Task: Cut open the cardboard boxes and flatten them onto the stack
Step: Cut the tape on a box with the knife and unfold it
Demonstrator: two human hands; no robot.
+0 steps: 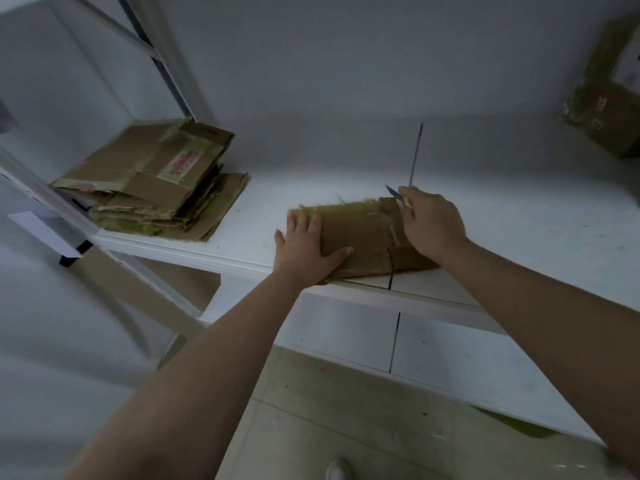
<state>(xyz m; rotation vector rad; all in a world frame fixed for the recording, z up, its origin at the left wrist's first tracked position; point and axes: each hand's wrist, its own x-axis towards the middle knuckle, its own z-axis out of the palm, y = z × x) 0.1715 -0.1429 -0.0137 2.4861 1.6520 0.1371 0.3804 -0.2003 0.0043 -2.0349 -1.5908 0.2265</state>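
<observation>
**Flattened box pinned on shelf, knife in right hand**

Flat brown cardboard box (363, 237) with yellowish tape lies at the front edge of the white shelf board (502, 220). Left hand (308, 249) presses flat on its left part, fingers straight and spread. Right hand (431, 223) rests on the box's right end, fingers curled round a small grey-bladed knife (394, 192), blade pointing away. Stack of flattened brown cardboard (156, 181) sits well apart, far left on the shelf. Another brown box (606, 109) at far right, blurred.

The box (360, 237) lies on the shelf (519, 220) at its front edge. The stack (152, 188) lies to its left; another box (606, 109) sits far right, behind.
</observation>
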